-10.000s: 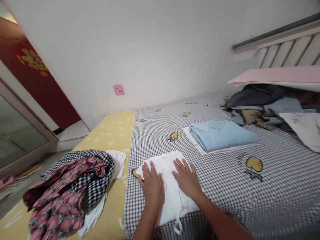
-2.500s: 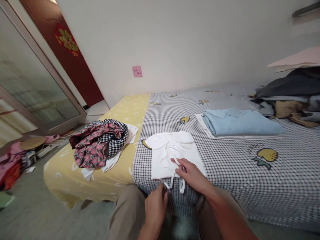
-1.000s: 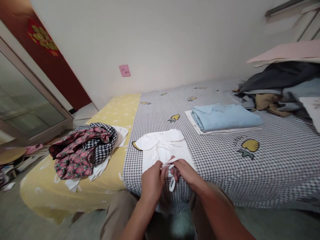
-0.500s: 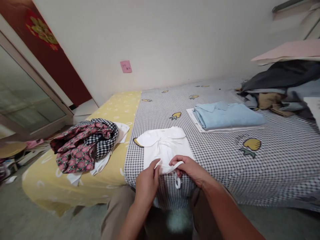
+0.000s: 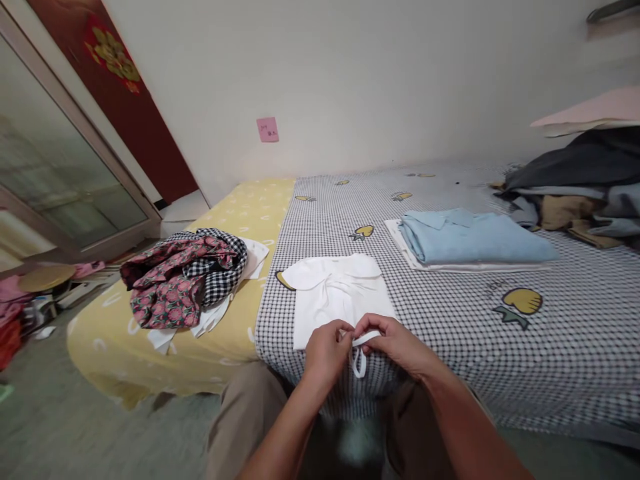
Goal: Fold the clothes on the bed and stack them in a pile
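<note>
Perhaps an uneven tug could rumple the folded white collared blouse (image 5: pixel 323 300) lying at the near edge of the bed (image 5: pixel 440 313), since the left hand (image 5: pixel 326 350) and right hand (image 5: pixel 397 343) pinch its narrow tie (image 5: pixel 367 338) between closed fingers.

the flat white cloth top with rounded collar (image 5: pixel 370 293) looks plain to me, the folded pale-blue cloth shirt (image 5: pixel 480 241) too; pink flowers dot the rumpled dark fabric (image 5: pixel 173 293), white curves the yellow cloth sheet (image 5: pixel 263 217).
</note>
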Demonstrator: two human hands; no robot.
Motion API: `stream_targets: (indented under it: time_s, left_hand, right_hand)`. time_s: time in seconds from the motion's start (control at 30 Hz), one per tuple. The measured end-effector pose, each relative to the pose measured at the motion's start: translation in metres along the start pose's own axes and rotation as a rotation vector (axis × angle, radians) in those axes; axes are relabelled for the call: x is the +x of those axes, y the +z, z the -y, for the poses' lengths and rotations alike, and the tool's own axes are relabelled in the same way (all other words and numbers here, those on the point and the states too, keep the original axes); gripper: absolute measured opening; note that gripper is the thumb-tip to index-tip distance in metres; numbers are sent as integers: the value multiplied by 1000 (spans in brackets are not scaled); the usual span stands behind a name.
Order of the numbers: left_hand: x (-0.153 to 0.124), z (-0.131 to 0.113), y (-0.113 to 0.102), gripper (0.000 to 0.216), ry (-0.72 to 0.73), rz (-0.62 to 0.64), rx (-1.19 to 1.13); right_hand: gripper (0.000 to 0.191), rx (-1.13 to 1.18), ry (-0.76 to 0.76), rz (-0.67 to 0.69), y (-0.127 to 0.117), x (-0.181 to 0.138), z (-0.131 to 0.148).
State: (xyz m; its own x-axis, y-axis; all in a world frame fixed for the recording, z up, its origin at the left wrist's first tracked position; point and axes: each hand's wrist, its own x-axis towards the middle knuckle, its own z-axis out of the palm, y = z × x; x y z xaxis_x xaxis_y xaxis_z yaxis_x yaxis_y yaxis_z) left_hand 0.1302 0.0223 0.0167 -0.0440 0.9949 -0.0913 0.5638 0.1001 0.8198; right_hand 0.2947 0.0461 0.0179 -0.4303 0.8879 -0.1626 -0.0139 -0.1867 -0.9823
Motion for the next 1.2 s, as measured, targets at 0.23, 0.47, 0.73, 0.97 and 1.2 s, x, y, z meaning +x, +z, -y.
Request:
stream_targets:
  time_s: [0.23,0.47,0.73,0.97,1.2]
  left_hand:
    - [0,1,2,14,-35,-2,-63]
    - [1,0,5,17,-73,-77,-112]
    - [2,2,5,19,-95,-72,-187]
    - [1,5,6,19,-96,-87,-219]
    - [1,9,11,20,-89,-105,-260]
  right_hand:
    - [21,-104,-32,-20,-1,2,2]
    - [16,-235,-85,13,-3,1,4]
    - [23,-196,-119,-79,-1,7,-5]
    - [17,-221,-129,-50,1,8,1]
    - [8,-276,-121,-22,0,3,3]
